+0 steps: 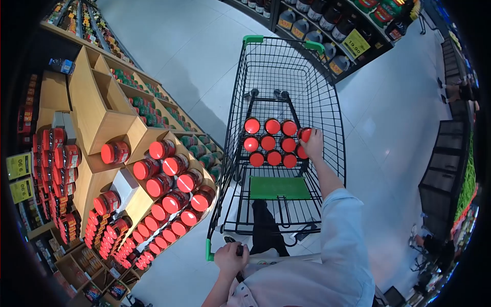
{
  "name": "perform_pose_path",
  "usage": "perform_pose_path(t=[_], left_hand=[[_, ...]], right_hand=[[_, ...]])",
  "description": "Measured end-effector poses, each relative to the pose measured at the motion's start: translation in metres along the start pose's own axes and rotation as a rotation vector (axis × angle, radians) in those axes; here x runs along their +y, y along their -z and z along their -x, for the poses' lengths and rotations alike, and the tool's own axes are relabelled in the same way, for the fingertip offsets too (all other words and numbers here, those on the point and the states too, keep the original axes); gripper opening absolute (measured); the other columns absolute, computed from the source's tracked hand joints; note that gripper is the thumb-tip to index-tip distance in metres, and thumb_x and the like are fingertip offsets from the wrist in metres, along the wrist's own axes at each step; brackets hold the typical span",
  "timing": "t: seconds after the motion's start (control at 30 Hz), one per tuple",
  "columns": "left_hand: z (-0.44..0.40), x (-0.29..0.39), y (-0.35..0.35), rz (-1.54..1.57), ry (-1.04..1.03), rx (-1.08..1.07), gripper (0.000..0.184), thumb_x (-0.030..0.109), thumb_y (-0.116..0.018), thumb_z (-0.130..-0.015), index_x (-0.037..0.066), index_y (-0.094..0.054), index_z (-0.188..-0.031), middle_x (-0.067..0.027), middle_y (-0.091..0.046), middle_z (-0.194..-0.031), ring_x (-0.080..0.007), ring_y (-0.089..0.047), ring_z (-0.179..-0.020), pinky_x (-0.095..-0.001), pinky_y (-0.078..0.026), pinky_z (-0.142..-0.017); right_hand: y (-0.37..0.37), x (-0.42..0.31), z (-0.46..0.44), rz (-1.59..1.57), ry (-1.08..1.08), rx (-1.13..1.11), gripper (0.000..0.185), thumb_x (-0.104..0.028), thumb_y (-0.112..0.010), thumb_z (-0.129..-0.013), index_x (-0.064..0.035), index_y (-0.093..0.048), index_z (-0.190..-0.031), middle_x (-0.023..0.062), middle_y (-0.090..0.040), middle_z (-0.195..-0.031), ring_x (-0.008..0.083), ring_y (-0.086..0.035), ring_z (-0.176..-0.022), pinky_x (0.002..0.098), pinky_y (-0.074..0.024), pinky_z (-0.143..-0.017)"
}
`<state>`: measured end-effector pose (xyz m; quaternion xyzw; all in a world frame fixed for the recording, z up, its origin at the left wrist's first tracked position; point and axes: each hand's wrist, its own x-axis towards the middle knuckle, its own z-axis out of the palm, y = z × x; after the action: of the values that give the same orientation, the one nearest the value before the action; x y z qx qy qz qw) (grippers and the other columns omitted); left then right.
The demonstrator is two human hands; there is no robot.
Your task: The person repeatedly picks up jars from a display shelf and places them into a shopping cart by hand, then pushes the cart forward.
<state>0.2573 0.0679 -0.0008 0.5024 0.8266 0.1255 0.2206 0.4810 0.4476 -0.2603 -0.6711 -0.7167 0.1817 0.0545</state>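
Observation:
A black wire shopping cart point(332, 123) with green corner pieces stands in front of me. Inside it, several red-lidded jars point(267, 142) stand in rows. My right hand point(313, 145) reaches into the cart at the right end of the rows, its fingers closed round a red-lidded jar point(305, 134). My left hand point(231, 258) is closed round the dark cart handle point(239, 250) at the near left. Below the jars, a green panel point(279, 188) lies across the cart's seat area.
A wooden display point(92, 123) at the left holds many more red-lidded jars point(174, 201) and green-topped ones point(148, 110). Shelves with bottles point(332, 18) and a yellow price sign point(356, 44) stand at the upper right. A person point(456, 92) is at the far right.

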Motion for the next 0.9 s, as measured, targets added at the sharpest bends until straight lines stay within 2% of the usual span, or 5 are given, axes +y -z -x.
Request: perform_pose_path(t=[0.23,0.43,0.6,0.73,0.9], left_hand=[[-0.002,0.002,0.001,0.042,0.013,0.053,0.017,0.027,-0.073,-0.073,0.012,-0.066,-0.077,-0.0023,-0.058,-0.061,-0.0204,-0.059,-0.050,-0.0342,-0.045,-0.046],[-0.001,0.006,0.011,0.011,0.043,0.008,0.019,0.030,-0.070,-0.078,0.013,-0.064,-0.080,-0.0016,-0.059,-0.066,-0.0198,-0.062,-0.058,-0.0313,-0.049,-0.054],[0.004,0.003,0.008,0.029,-0.003,0.067,0.020,0.031,-0.067,-0.082,0.012,-0.064,-0.083,-0.0025,-0.060,-0.068,-0.0215,-0.063,-0.060,-0.0321,-0.050,-0.055],[0.010,0.002,0.005,0.015,-0.013,0.046,0.024,0.034,-0.064,-0.085,0.011,-0.063,-0.084,-0.0038,-0.061,-0.070,-0.0238,-0.063,-0.061,-0.0350,-0.050,-0.055],[0.018,-0.002,0.003,0.079,-0.086,0.156,0.027,0.035,-0.063,-0.085,0.009,-0.061,-0.080,-0.0052,-0.062,-0.070,-0.0258,-0.063,-0.062,-0.0379,-0.051,-0.055]], right_hand=[[-0.127,0.107,-0.038,-0.096,0.263,0.050,0.061,-0.008,-0.072,-0.071,-0.0009,-0.050,-0.128,0.0249,-0.053,-0.123,0.0425,-0.047,-0.120,0.0467,-0.0417,-0.100],[-0.127,0.081,-0.034,-0.024,0.033,-0.167,0.080,-0.015,-0.074,-0.079,-0.0003,-0.032,-0.145,0.0288,-0.037,-0.144,0.0459,-0.037,-0.133,0.0480,-0.0351,-0.110],[-0.104,0.069,-0.022,0.033,0.075,-0.141,0.078,-0.021,-0.070,-0.082,0.0026,-0.031,-0.145,0.0321,-0.039,-0.141,0.0476,-0.039,-0.130,0.0474,-0.0379,-0.108],[-0.070,0.061,-0.010,-0.177,0.097,-0.300,0.063,-0.030,-0.071,-0.083,0.0068,-0.051,-0.129,0.0327,-0.057,-0.122,0.0458,-0.053,-0.117,0.0466,-0.0438,-0.099],[-0.017,0.040,0.033,-0.579,0.064,-0.421,0.040,-0.025,-0.068,-0.090,0.0069,-0.061,-0.113,0.0142,-0.068,-0.100,0.0202,-0.064,-0.088,0.0330,-0.0508,-0.079]])
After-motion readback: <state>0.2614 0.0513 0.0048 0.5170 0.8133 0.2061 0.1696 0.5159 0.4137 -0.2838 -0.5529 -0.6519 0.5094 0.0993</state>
